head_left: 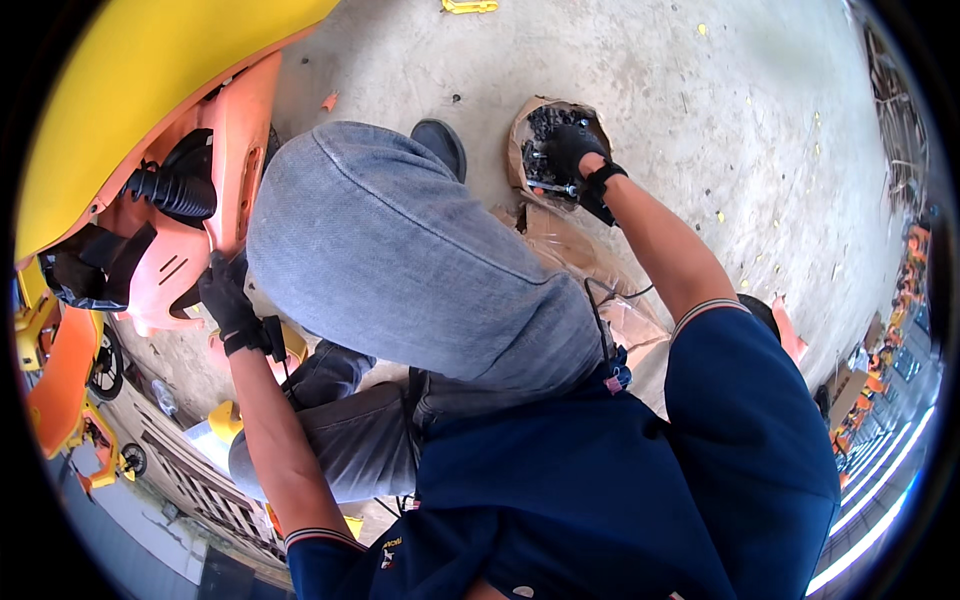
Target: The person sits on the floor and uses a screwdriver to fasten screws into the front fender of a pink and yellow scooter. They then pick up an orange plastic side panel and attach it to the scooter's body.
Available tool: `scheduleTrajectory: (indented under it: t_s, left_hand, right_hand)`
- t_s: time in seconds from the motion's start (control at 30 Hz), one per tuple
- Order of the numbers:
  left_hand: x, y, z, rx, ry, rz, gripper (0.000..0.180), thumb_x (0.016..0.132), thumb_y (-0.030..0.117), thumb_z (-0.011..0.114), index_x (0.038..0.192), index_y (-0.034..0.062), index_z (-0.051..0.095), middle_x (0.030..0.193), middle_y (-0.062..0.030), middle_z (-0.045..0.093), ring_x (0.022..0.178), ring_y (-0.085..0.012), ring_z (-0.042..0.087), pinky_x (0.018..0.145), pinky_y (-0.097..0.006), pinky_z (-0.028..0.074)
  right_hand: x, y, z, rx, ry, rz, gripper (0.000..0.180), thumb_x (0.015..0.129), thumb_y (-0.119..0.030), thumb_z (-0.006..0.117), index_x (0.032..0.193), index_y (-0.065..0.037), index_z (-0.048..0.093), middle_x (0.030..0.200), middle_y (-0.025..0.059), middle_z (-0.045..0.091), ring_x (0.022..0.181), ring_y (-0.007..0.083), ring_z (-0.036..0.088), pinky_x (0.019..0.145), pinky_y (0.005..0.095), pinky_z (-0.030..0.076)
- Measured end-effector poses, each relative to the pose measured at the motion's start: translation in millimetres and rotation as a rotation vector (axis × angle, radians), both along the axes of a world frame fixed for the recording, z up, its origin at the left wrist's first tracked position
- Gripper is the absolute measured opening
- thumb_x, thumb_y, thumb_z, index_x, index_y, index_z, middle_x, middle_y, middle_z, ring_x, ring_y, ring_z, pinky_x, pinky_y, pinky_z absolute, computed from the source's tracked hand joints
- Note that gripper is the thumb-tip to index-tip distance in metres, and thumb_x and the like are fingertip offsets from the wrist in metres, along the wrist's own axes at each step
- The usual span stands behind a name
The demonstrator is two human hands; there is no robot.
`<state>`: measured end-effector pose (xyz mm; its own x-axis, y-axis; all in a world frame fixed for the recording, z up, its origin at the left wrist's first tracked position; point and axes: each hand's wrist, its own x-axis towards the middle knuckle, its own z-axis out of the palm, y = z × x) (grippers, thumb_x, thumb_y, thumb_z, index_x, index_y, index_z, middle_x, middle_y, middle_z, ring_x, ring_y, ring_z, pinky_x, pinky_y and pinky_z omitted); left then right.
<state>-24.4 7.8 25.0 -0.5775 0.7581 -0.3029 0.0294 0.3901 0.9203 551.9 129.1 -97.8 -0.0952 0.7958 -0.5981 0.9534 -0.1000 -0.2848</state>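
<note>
My left hand [228,297], in a black glove, is closed at the lower end of a salmon-orange plastic body panel [245,160]. What its fingers hold, if anything, is too small to make out. Above it, a black ribbed rubber boot [178,192] sits inside the panelled vehicle, beneath a large yellow panel [140,90]. My right hand [575,148], also black-gloved, reaches down into an open brown paper bag [518,150] of small black fasteners. A few silvery bolts [550,188] lie among them. The fingers of this hand are hidden against the dark contents.
My bent knee in grey jeans [400,250] rises between my hands. Crumpled brown wrapping [570,245] lies beside the bag. Orange and yellow vehicle parts [60,385] with wheels stand at the left. Small scraps dot the concrete floor [720,120]; a yellow piece [468,6] lies far ahead.
</note>
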Motion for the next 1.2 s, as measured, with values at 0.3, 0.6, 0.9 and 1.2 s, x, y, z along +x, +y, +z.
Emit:
scheduleTrajectory:
  t_s: [0.3,0.6,0.9,1.2]
  left_hand:
    - [-5.6,-1.7,-2.3,-0.021,0.071,-0.06,0.034,0.093,0.03,0.055,0.087,-0.0032,0.057,0.082,-0.0094,0.063,0.071,-0.0162,0.061,0.063,-0.026,0.051]
    - [0.8,0.0,2.0,-0.018,0.126,-0.073,0.034,0.093,0.031,0.055,0.089,-0.0031,0.058,0.084,-0.0087,0.063,0.071,-0.0151,0.06,0.062,-0.026,0.05]
    - [-14.3,-3.2,-11.3,0.005,0.106,-0.07,0.034,0.093,0.031,0.057,0.086,-0.0018,0.058,0.08,-0.0061,0.061,0.069,-0.0122,0.056,0.061,-0.025,0.048]
    - [-6.8,-2.1,-6.2,0.02,0.028,-0.037,0.03,0.092,0.029,0.059,0.088,-0.0008,0.058,0.08,-0.0055,0.06,0.07,-0.0132,0.058,0.063,-0.025,0.05]
  right_hand:
    - [-6.3,-26.1,-11.6,0.404,-0.115,0.013,0.058,0.076,-0.032,0.063,0.126,-0.007,0.05,0.134,0.0227,0.042,0.123,0.0397,0.04,0.101,0.0447,0.037]
    - [-13.4,-57.3,-25.8,0.105,0.194,0.319,0.016,0.084,-0.017,0.052,0.092,-0.005,0.059,0.094,0.0174,0.061,0.09,0.0345,0.059,0.077,0.0412,0.047]
    - [-14.1,-21.0,25.0,0.019,-0.065,0.343,0.052,0.086,-0.034,0.048,0.131,-0.009,0.049,0.134,0.015,0.049,0.123,0.0342,0.045,0.104,0.0469,0.033]
    - [-5.8,-13.6,9.1,0.239,-0.179,-0.144,0.065,0.077,-0.034,0.061,0.132,-0.005,0.043,0.138,0.0196,0.04,0.128,0.0352,0.038,0.107,0.0407,0.031]
